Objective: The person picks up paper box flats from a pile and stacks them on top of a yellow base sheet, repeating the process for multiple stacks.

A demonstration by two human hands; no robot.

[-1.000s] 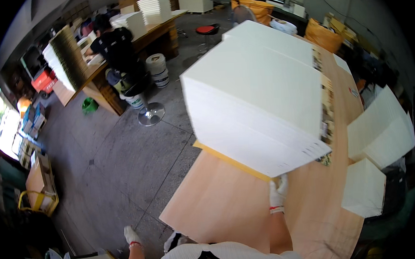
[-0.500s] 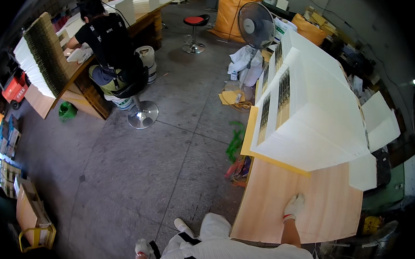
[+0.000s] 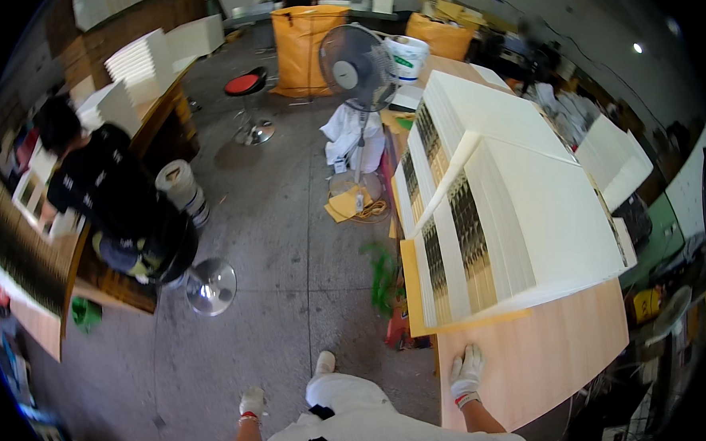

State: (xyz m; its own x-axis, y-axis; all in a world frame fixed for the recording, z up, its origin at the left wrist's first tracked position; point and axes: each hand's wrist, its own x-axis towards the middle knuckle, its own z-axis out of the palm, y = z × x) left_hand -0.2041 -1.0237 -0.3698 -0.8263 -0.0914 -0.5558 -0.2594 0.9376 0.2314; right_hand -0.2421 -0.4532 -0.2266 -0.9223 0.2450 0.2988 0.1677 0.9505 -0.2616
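Note:
My right hand [image 3: 466, 372], in a pale glove with a red-edged cuff, rests flat on a light wooden tabletop [image 3: 551, 350], fingers stretched out and holding nothing. Just beyond it stands a large stack of white sheets [image 3: 552, 202], with dark and tan patterned bands along its left side. A yellow board [image 3: 412, 285] lies under the stack. My gloved left hand [image 3: 251, 401] hangs over the floor at my side. Its fingers look loose and apart, and I see nothing in it.
A standing fan [image 3: 357, 68] and a white bag [image 3: 349, 137] are left of the table. Green strapping [image 3: 382, 279] lies by its edge. On the left, a co-worker [image 3: 112, 185] sits at another bench. A red-topped stool [image 3: 244, 84] and an orange bulk bag [image 3: 308, 51] stand farther off.
My view has turned right and moved nearer to the stack. My right hand has shifted toward the table's left edge, still flat on it. My left hand still hangs at my side.

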